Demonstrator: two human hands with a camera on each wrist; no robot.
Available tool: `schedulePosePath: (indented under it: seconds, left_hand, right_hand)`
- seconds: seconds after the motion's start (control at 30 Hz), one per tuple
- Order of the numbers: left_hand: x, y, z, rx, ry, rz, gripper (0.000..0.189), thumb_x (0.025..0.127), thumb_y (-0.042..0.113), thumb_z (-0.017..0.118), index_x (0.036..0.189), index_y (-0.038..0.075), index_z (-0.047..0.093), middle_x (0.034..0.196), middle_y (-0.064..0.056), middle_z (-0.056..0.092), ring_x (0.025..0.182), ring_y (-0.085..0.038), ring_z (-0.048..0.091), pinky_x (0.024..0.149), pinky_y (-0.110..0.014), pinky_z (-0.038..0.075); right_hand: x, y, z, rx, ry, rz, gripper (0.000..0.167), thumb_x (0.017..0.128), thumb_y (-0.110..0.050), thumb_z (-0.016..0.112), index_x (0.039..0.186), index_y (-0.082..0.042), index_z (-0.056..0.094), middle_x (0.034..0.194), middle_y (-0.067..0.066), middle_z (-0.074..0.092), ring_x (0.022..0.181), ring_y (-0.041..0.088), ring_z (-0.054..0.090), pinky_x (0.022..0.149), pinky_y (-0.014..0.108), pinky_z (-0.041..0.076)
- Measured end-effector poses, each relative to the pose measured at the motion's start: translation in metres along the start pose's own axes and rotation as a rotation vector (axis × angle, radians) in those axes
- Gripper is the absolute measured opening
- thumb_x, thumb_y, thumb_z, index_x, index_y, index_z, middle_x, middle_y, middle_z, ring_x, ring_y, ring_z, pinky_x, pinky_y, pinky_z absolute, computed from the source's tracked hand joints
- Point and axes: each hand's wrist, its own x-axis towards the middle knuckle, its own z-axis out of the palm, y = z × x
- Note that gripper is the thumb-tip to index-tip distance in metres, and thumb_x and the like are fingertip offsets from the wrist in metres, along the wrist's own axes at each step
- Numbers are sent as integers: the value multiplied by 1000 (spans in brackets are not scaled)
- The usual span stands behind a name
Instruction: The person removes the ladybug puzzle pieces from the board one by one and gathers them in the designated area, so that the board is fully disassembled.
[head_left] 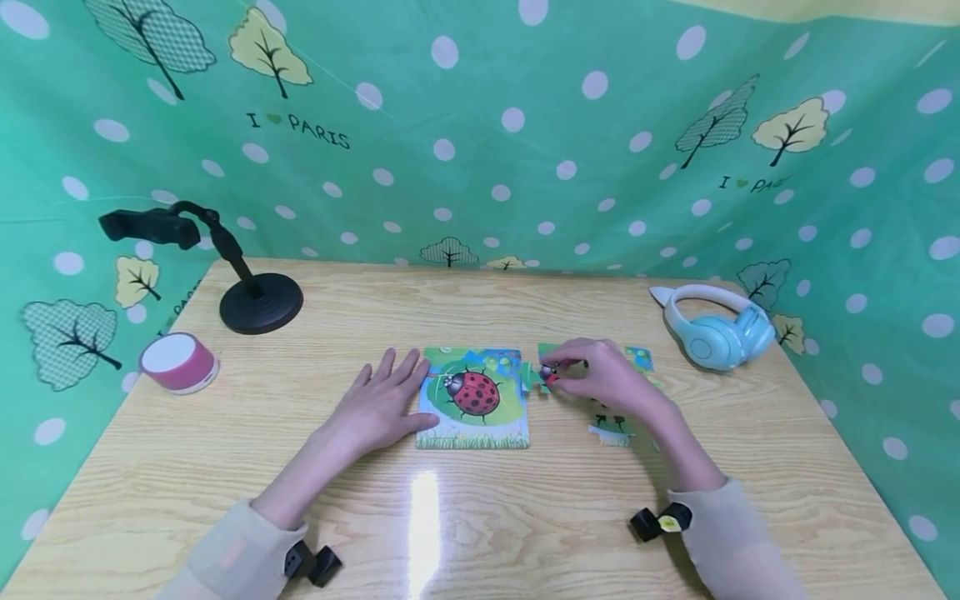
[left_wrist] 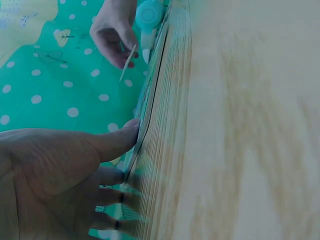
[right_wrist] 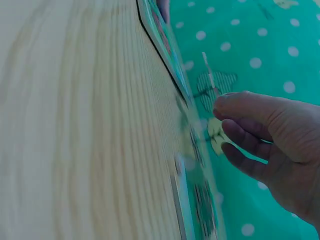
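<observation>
A square ladybug picture board lies flat on the wooden table. My left hand rests spread out at its left side, with the thumb and fingertips on the board's edge. To the right of the board, my right hand pinches a puzzle piece printed with part of a ladybug. In the right wrist view the puzzle piece is seen edge-on between thumb and fingers, held above the table. More puzzle pieces lie under and beside the right hand, partly hidden by it.
Light blue cat-ear headphones lie at the right rear. At the left rear stands a black holder on a round base, with a pink cylindrical speaker in front of it. A green dotted cloth hangs around the table.
</observation>
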Motion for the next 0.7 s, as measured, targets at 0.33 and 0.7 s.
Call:
schedulePosePath:
  seconds: [0.33,0.7]
  left_hand:
    - [-1,1,-2,4,-5,-3,86,98,53,63,162,7,30,172,-17,22,159,-48,13,125,-70,17]
    - [-2,3,-4,4,-15,0,86,98,54,62,162,7,30,172,-17,22,158,-49,13,125,-70,17]
  right_hand:
    - [-11,21,-7,-42,-43,34,36,88,-10,79,124,-13,76,108,0,78,91,14,69,76,30,59]
    - [-11,24,-4,-76,-63,50,31,87,-11,81,117,-17,79,98,-4,75,79,8,61,66,23,52]
